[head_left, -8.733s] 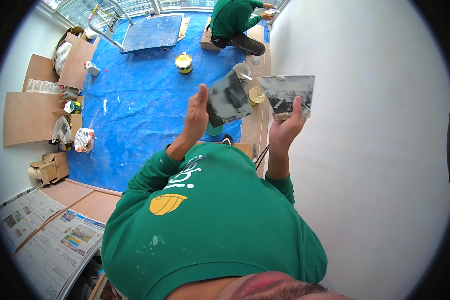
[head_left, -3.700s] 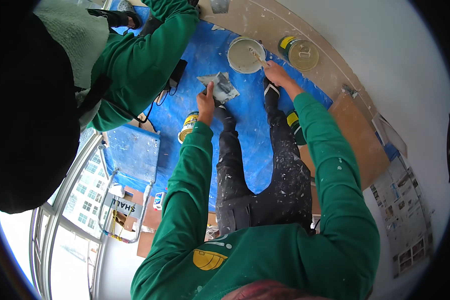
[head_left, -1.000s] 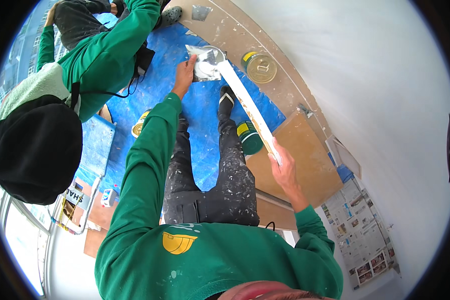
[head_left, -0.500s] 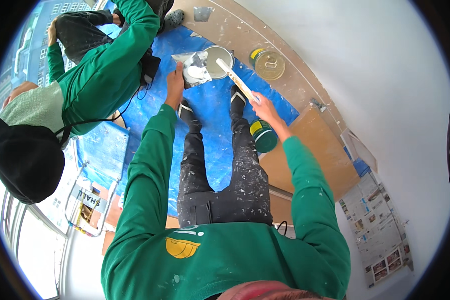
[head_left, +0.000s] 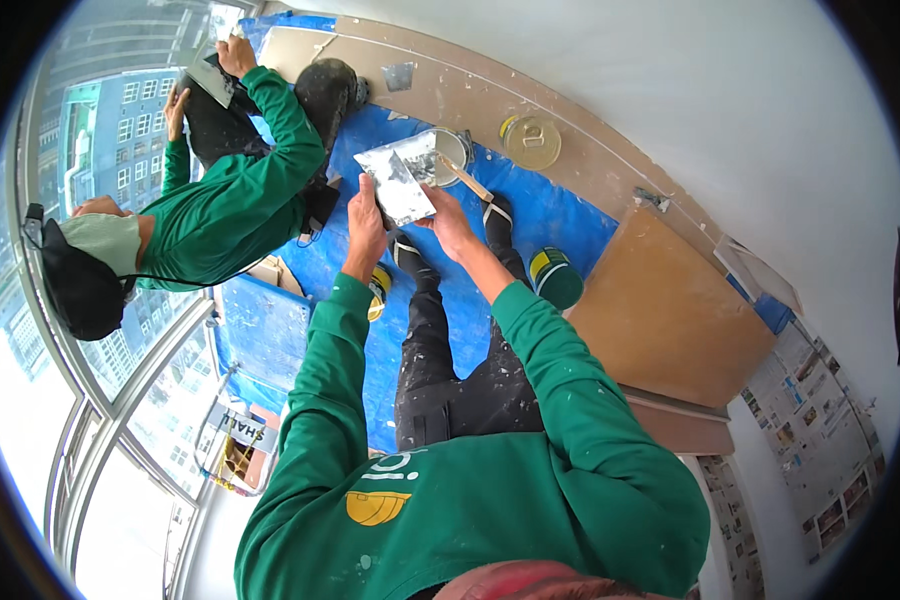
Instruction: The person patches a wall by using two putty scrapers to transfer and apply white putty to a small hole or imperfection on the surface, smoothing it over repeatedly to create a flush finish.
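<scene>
My left hand (head_left: 366, 228) is closed on broad metal putty knives (head_left: 398, 182), which look like two overlapping blades smeared with white compound. Against the lower right edge of the blades, my right hand (head_left: 453, 224) is closed too; its grip is partly hidden, and I cannot tell which blade it holds. Just beyond stands an open tub of pale compound (head_left: 453, 150), partly covered by the blades. A wooden stir stick (head_left: 467, 180) leans out of it toward my right foot.
Blue sheeting (head_left: 370, 345) covers the floor. A lidded can (head_left: 531, 142), a green can (head_left: 556, 278) and a yellow-banded can (head_left: 379, 290) stand around me. To the left, a co-worker in a green sweatshirt (head_left: 235, 190) sits by the windows. A brown board (head_left: 670, 310) lies at right.
My right hand has let go of the stir stick, now resting in the tub, and moved left onto the putty knives. The co-worker has shifted back and now holds a flat blade.
</scene>
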`<state>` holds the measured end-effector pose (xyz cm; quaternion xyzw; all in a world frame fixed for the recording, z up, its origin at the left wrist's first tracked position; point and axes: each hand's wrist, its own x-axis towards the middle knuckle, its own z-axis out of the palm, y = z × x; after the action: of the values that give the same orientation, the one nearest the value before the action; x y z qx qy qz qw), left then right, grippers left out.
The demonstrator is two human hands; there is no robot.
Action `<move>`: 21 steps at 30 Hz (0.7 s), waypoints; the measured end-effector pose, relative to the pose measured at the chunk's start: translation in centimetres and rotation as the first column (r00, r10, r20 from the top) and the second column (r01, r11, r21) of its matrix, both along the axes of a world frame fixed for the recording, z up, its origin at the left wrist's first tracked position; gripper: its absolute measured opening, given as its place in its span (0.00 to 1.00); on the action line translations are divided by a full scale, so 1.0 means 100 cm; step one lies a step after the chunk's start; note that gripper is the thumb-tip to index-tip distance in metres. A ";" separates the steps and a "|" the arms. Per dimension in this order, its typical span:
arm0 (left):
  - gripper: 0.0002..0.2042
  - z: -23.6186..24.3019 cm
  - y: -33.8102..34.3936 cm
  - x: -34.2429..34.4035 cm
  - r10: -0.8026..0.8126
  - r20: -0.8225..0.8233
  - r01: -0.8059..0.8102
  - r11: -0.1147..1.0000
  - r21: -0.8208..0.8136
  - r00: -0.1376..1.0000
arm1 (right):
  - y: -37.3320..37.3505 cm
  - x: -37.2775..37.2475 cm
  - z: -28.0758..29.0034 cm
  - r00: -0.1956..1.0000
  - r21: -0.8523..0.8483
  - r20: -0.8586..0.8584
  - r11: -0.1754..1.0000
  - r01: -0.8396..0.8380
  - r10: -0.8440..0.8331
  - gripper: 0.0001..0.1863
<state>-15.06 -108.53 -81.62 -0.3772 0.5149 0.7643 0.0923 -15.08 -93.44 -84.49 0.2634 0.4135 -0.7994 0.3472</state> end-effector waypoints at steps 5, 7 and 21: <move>0.27 0.076 -0.005 -0.011 -0.049 -0.022 0.049 0.999 -0.004 0.999 | 0.010 -0.010 0.073 0.916 0.192 -0.361 0.947 0.256 -0.175 0.12; 0.26 0.121 -0.013 -0.017 -0.013 -0.004 0.013 0.995 0.094 1.000 | 0.051 -0.019 0.127 0.820 0.607 -0.531 0.772 0.190 0.216 0.11; 0.26 0.385 -0.023 -0.012 -0.724 -0.464 0.516 0.690 -0.508 0.511 | 0.080 0.054 0.324 0.406 0.661 -0.734 0.433 0.613 0.544 0.17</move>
<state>-16.27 -110.80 -43.16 0.1069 0.7261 0.6678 0.1242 -9.71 -85.41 -52.12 -0.0688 0.8751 -0.4510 -0.1612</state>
